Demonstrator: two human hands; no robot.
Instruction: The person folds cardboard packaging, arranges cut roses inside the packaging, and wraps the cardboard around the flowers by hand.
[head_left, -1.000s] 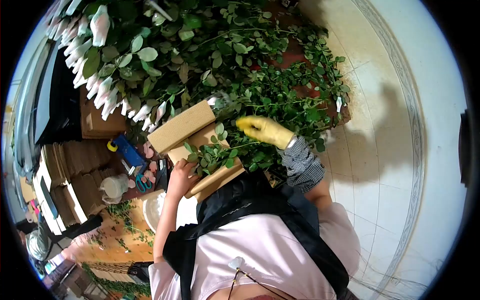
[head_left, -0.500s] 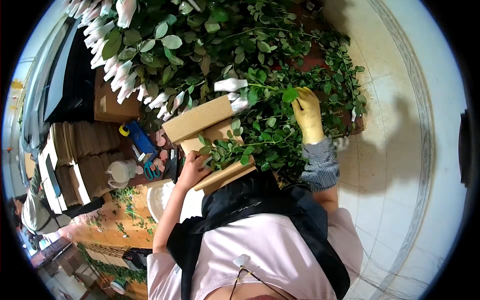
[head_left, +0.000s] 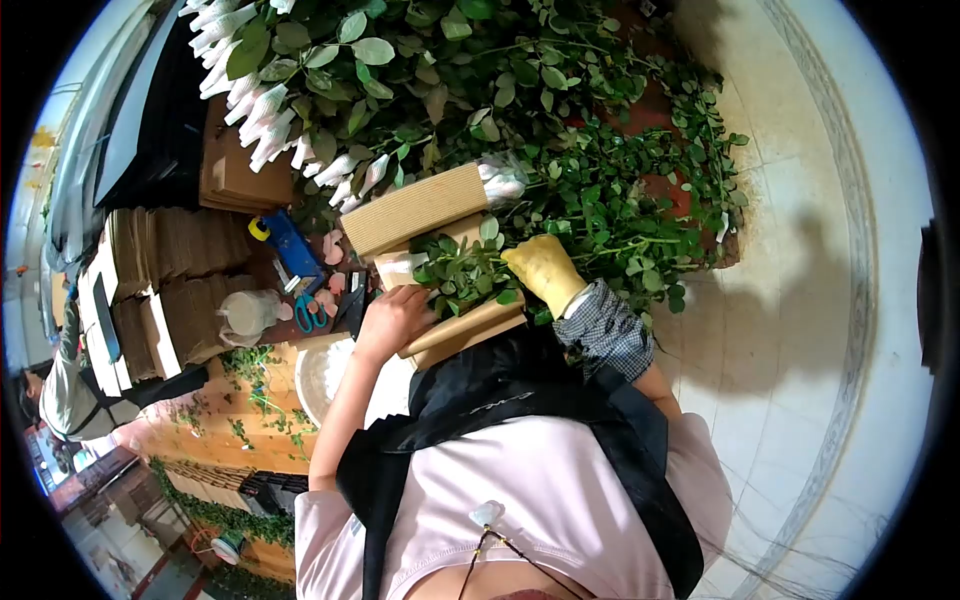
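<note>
A folded corrugated cardboard wrap lies before me, with leafy rose stems across its inside. One white-netted rose head rests in the wrap near its left end. My bare left hand is curled over the left end of the lower flap, fingertips partly hidden. In its yellow glove, my right hand is closed around the rose stem just right of the wrap; the fingers face away from view. More netted rose heads in clear plastic show beyond the upper flap.
A big pile of roses with white-netted heads covers the far table. To the left are stacked cardboard sheets, a blue tape dispenser, teal-handled scissors and a plastic cup. A white tub stands below; another person is at far left.
My right hand has come down and left, bringing the netted rose from above the upper flap into the wrap. My left hand stays at the wrap's left end.
</note>
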